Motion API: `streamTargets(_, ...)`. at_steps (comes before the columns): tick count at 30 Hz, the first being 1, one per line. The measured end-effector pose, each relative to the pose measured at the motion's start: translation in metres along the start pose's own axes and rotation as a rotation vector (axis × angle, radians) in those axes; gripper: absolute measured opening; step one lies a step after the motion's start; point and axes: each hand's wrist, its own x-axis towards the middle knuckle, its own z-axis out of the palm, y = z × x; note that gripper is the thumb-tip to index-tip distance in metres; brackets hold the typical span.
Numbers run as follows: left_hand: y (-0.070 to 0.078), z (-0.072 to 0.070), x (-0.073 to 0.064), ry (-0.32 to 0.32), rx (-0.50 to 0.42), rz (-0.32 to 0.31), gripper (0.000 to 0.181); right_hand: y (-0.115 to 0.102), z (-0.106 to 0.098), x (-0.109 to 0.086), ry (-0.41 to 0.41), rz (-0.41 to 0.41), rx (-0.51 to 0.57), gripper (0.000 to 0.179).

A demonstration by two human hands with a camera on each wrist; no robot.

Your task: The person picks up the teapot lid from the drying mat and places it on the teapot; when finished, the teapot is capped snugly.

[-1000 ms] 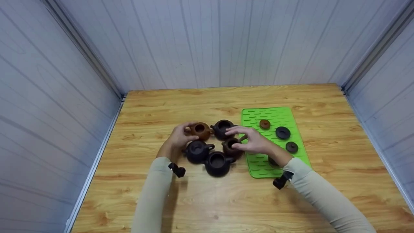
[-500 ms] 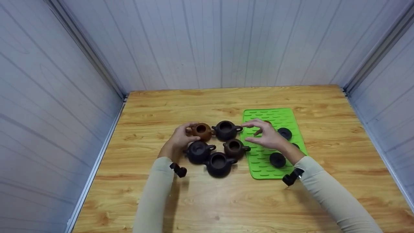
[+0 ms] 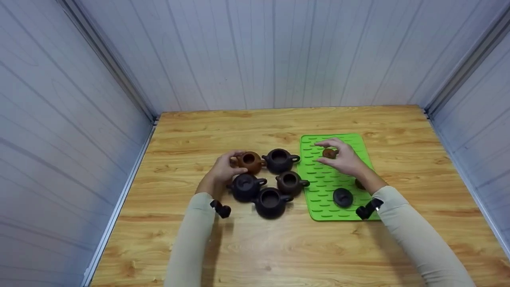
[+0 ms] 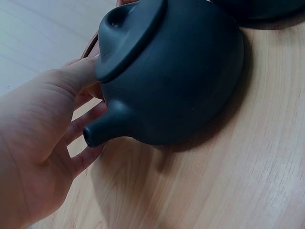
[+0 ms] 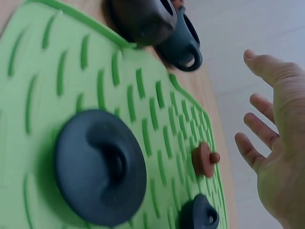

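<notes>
Gripping round orange-brown clay teapot (image 3: 252, 166) in left hand (image 3: 222, 169), now bringing empty right hand (image 3: 345, 159) within grasp of round orange-brown clay lid (image 3: 328, 154) below.

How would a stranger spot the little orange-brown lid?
Find the green mat on the wooden table. Toward its far edge, by the person's right hand, lies a small knobbed lid. Its orange-brown colour sets it apart from the darker lids.

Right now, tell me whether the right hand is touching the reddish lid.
Apart: the right wrist view shows a clear gap between the right hand and the reddish lid, which lies on the green mat.
</notes>
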Motion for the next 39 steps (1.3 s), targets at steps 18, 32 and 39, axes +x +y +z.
streamTargets(18,0.003,-0.002,-0.001,-0.008,0.009,-0.012,0.064,0.037,-0.019,0.003,0.079,0.13,0.009,0.051)
streamTargets(32,0.0,-0.001,0.0,-0.009,0.025,-0.009,0.064,0.055,-0.012,0.002,0.072,0.255,0.034,0.046)
streamTargets(39,-0.001,-0.001,0.002,0.004,0.041,0.009,0.063,0.057,-0.008,0.004,0.076,0.273,0.022,0.044)
